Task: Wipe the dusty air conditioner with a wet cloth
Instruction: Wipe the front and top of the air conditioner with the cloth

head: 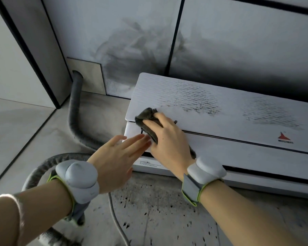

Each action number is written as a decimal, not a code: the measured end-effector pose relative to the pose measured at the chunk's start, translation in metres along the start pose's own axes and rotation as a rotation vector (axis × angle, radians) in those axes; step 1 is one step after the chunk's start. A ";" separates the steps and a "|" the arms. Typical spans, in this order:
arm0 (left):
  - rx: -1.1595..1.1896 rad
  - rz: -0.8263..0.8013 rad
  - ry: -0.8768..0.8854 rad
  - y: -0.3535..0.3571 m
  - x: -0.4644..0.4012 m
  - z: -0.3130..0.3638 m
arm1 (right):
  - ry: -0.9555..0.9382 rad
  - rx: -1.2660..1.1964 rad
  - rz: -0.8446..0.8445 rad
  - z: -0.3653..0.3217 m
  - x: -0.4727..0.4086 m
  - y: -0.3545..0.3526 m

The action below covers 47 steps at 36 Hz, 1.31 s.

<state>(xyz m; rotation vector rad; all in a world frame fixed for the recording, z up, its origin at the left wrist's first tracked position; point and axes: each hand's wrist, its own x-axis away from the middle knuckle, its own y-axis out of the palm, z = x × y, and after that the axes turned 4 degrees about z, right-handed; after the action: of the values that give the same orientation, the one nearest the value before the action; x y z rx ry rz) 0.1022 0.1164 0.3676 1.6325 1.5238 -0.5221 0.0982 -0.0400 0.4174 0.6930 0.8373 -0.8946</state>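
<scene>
The right hand [169,141] grips a dark grey cloth [148,121], fingers curled over it, pressing it onto the front left corner of a white air conditioner [220,125]. The left hand [116,157] lies just beside it at eight o'clock, fingers straight and together, fingertips touching the unit's left end near the cloth. Both wrists wear grey padded bands. At two o'clock from the cloth, dark dust streaks cover the unit's top grille. At nine o'clock, a grey hose [75,110] runs into the smudged wall [132,41].
</scene>
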 end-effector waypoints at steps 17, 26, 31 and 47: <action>0.063 -0.025 -0.003 -0.018 0.001 0.000 | -0.082 -0.142 -0.023 -0.016 -0.008 0.003; 0.545 -0.186 -0.633 -0.057 -0.002 0.012 | 0.708 -1.123 0.066 -0.018 -0.008 -0.036; 1.244 -0.165 -1.184 -0.070 -0.027 0.014 | 1.143 -1.611 0.004 -0.017 -0.005 -0.058; 1.832 -0.053 -1.228 -0.081 -0.033 0.040 | 1.031 -1.357 -0.371 0.010 0.039 -0.079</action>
<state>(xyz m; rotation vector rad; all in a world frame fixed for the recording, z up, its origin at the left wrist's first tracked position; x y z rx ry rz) 0.0280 0.0591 0.3467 1.5113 -0.2241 -2.7428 0.0469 -0.0988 0.3762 -0.3124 2.2099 -0.0379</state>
